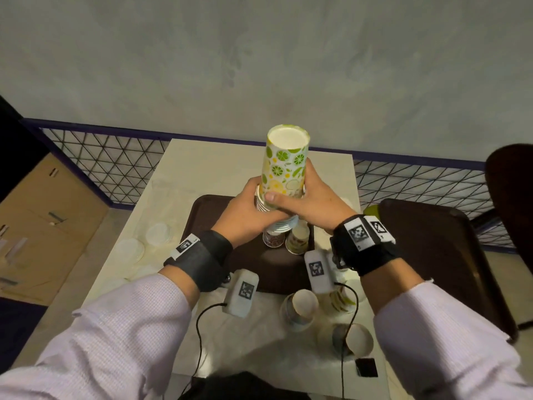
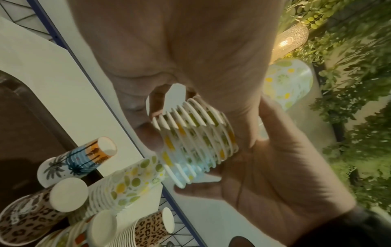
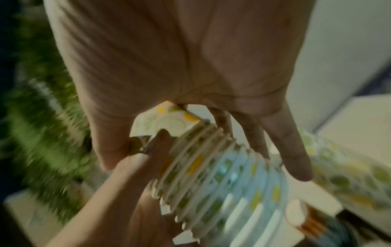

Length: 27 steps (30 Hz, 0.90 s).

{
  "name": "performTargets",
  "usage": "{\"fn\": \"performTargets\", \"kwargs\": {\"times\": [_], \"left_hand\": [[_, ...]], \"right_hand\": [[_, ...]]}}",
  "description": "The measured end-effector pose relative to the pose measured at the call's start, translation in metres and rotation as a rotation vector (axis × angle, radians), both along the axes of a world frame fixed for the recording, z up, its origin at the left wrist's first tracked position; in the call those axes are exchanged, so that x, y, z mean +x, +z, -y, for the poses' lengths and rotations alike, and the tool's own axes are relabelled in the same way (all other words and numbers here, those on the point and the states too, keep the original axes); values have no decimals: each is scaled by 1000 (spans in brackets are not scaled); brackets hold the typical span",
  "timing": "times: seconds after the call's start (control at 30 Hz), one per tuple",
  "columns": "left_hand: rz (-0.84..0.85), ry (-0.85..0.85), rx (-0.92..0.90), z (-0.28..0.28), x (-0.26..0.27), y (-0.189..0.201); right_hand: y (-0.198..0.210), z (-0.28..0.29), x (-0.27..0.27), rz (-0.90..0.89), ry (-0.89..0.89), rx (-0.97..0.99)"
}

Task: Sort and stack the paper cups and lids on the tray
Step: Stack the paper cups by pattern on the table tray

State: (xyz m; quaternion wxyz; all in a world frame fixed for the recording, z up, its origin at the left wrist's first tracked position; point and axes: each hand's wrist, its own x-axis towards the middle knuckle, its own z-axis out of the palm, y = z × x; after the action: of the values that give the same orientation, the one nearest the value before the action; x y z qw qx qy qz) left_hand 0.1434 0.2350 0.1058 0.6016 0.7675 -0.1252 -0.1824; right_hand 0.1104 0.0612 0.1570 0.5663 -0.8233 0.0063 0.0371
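Note:
An upside-down stack of lemon-and-lime print paper cups (image 1: 284,166) is held up over the brown tray (image 1: 202,215). My left hand (image 1: 253,209) grips its lower end, where several rims (image 2: 194,142) show. My right hand (image 1: 314,197) wraps round the stack from the right, thumb across its front. The right wrist view is blurred; it shows the stack (image 3: 222,175) between my fingers (image 3: 285,150). On the tray below stand a leopard-print cup (image 1: 272,239), a palm-tree cup (image 2: 78,160), another lemon-print stack (image 2: 127,183) and a leopard-print stack (image 2: 148,229).
Loose cups (image 1: 300,308) lie on their sides on the white table near its front edge, with one more (image 1: 357,340) to the right. Clear lids (image 1: 158,233) lie left of the tray. A dark chair (image 1: 432,255) stands at the right, and a wire fence runs behind the table.

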Motion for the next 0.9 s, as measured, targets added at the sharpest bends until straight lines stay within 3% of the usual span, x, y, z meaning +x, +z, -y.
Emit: {"fn": "performTargets", "kwargs": {"times": [0.13, 0.37, 0.5, 0.63, 0.77, 0.9], "left_hand": [[45, 23, 19, 8, -3, 2], [7, 70, -103, 6, -12, 6], [-86, 44, -111, -6, -29, -3], [-220, -103, -137, -21, -56, -29], [-48, -352, 207, -31, -81, -62], [-4, -418, 301, -16, -95, -76]], "right_hand": [[-12, 13, -6, -100, -78, 357], [-12, 41, -6, -123, -237, 529], [-7, 59, 11, -47, -443, 525], [-16, 63, 37, 49, -495, 357], [-43, 58, 61, 116, -482, 150], [-71, 55, 76, 85, -449, 45]]}}
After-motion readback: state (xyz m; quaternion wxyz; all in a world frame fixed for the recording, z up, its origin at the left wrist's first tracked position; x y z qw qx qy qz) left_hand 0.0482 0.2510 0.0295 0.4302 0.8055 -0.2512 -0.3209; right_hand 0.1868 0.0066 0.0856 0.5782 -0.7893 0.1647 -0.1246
